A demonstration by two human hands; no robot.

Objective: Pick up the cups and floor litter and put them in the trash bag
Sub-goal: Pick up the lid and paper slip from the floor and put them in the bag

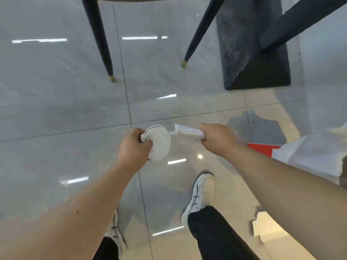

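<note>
Glossy tile floor, gold-tipped chair legs

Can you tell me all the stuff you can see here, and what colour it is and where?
Round white plastic lid: one, white, held in the left hand.
Crumpled white printed wrapper: one, white with small print, held in the right hand.
Glossy grey tiled floor: one, grey, under everything.
Tapered dark chair legs with gold tips: two, black and gold, top left and top middle.
Dark speckled stone table base: one, blackish, top right.
Flat red piece: one, red, on the floor at right; what it is, I cannot tell.
Pale torn scrap: one, cream, floor at lower right.
White sneakers: two, white, at the bottom.
Black trousers: one pair, bottom.
Left hand: one, fingers closed on the lid.
Right hand: one, fingers closed on the wrapper.
</note>
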